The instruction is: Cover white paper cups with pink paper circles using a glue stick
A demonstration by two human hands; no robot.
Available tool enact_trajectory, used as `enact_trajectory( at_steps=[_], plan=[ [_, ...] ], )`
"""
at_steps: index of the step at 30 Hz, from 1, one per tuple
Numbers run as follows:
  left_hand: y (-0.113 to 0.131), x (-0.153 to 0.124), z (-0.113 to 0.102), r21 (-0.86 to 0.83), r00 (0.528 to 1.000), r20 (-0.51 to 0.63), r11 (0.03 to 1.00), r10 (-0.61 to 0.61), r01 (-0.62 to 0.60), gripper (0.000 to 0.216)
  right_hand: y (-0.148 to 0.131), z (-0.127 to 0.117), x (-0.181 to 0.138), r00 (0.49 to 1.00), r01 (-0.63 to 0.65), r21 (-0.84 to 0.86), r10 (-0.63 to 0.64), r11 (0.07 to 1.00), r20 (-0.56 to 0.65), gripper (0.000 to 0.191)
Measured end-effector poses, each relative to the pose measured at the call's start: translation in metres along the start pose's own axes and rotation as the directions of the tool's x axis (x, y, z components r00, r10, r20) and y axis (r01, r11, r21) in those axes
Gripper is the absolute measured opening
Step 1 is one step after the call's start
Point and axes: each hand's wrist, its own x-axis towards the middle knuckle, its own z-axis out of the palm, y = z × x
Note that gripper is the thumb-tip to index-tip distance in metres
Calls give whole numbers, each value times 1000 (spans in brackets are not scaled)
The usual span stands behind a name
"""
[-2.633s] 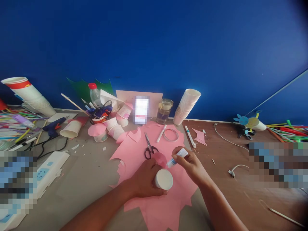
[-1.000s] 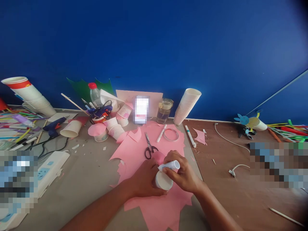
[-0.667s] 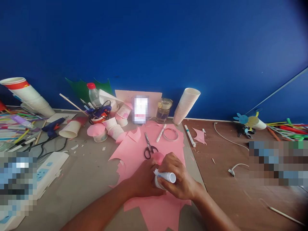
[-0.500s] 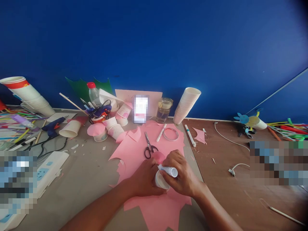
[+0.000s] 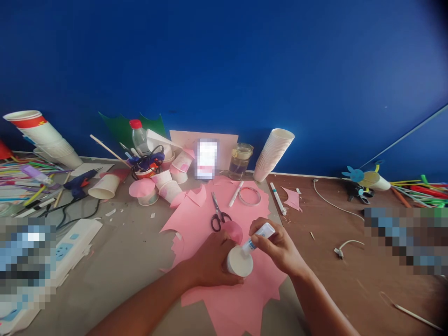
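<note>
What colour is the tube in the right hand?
The tube is white with blue markings, seen best in the head view.

Bare forearms (image 5: 152, 291) (uncovered all along their visible length) taper into an equally bare left hand (image 5: 213, 261) and right hand (image 5: 276, 247).

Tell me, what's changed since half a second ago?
The right hand, holding the white tube, has moved to the right, uncovering more of the paper cup. Neither hand took up or let go of anything. The left hand still holds the paper cup; the scissors lie unmoved on the pink paper.
</note>
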Motion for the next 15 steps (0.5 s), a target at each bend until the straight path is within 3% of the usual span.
enact_trajectory(
  at_steps=[3, 6, 11, 15],
  plan=[
    [2, 0, -1, -3, 1000, 7, 1000, 13, -13, 52, -2, 4, 2, 993, -75, -33, 78, 997, 86, 14],
    [5, 0, -4, -10, 1000, 12, 1000, 13, -12, 59, -3, 10, 3, 993, -81, -115, 90, 990, 79, 13],
    [8, 1, -6, 14, 999, 31, 1000, -27, 26, 55, -3, 15, 2, 999, 8, -198, -1, 980, 35, 11],
    [10, 3, -6, 51, 999, 42, 999, 16, -18, 51, -1, 19, 2, 992, 127, -220, -127, 967, 12, 12]
  ],
)
